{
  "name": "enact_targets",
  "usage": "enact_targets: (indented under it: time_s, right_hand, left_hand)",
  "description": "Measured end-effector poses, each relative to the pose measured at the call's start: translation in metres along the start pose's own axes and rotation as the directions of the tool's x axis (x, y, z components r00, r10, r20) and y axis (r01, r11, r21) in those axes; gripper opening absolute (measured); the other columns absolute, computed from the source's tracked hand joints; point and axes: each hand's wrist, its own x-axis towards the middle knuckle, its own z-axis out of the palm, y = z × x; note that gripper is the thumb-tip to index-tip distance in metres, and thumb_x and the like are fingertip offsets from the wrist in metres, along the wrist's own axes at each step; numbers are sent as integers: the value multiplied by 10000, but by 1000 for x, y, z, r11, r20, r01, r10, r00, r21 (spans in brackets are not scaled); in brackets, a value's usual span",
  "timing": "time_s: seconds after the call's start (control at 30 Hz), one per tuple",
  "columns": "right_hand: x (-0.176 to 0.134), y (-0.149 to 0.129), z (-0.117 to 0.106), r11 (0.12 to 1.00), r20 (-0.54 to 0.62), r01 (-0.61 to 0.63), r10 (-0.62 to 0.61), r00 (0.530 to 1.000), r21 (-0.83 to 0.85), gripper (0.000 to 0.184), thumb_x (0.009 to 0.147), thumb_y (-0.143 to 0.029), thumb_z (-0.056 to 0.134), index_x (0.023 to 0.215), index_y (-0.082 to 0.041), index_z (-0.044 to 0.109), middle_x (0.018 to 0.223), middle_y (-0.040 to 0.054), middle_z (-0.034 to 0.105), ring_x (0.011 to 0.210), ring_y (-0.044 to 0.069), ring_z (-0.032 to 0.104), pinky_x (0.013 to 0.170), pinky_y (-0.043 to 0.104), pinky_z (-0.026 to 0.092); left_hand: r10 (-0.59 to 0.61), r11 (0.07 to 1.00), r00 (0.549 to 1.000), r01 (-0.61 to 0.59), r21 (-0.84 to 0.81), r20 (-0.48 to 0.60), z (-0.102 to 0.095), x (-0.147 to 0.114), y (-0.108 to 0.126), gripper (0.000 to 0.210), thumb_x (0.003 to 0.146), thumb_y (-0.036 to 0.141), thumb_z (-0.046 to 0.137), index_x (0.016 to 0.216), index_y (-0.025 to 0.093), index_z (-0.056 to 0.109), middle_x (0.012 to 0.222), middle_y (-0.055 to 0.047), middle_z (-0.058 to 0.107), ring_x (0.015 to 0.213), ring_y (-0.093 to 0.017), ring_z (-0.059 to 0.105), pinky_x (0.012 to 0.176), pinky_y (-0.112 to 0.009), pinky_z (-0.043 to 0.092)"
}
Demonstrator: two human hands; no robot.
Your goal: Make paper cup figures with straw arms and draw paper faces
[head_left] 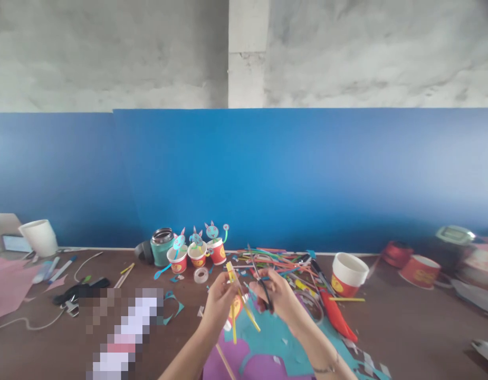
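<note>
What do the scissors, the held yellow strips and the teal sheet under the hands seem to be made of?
Scissors: likely metal, by their grey, slightly shiny cutting end; the dark handles are probably plastic.
Yellow strips: possibly plastic, as they look smooth and straight; paper isn't ruled out.
Teal sheet: seems paper or thin foam, matte, flat, with cut edges.

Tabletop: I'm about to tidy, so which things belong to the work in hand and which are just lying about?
Likely in use: yellow strips, in left hand; scissors, in right hand; coloured strip pile.

Seemingly just lying about: teal flask; binder clip.
</note>
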Motion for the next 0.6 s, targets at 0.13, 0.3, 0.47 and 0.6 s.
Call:
enact_targets:
  time_s: [0.13,0.3,0.47,0.6]
  right_hand:
    - [5,20,-4,745,-86,-105,65,994,-659,211,695,-279,624,858,-146,606,790,128,699,767,271,662,608,297,430]
    - [0,27,7,577,-32,-128,174,984,-807,316,643,-178,632,959,-161,650,997,178,674,975,331,628,719,351,454]
    - [-2,31,-1,624,-18,-114,159,987,-773,406,544,-176,711,946,-163,658,1094,173,612,1029,339,572,791,365,436]
    - [5,31,-11,774,32,-58,101,994,-630,295,607,-218,692,896,-165,657,911,103,672,929,285,604,770,322,427]
  left_hand:
    - [16,1000,999,-16,6,-37,-2,-2,15,412,613,506,742,815,167,625,653,3,613,652,-160,589,611,-241,453]
    - [-69,997,997,69,-26,18,1,-7,22,389,628,464,744,871,169,670,648,33,556,587,-120,540,590,-237,448]
    - [-130,991,984,134,-29,124,2,-8,19,385,639,417,748,907,151,675,663,18,571,618,-133,550,616,-253,451]
    - [-94,996,989,95,2,114,3,-8,14,312,620,362,766,830,162,652,676,17,600,637,-125,546,618,-228,422]
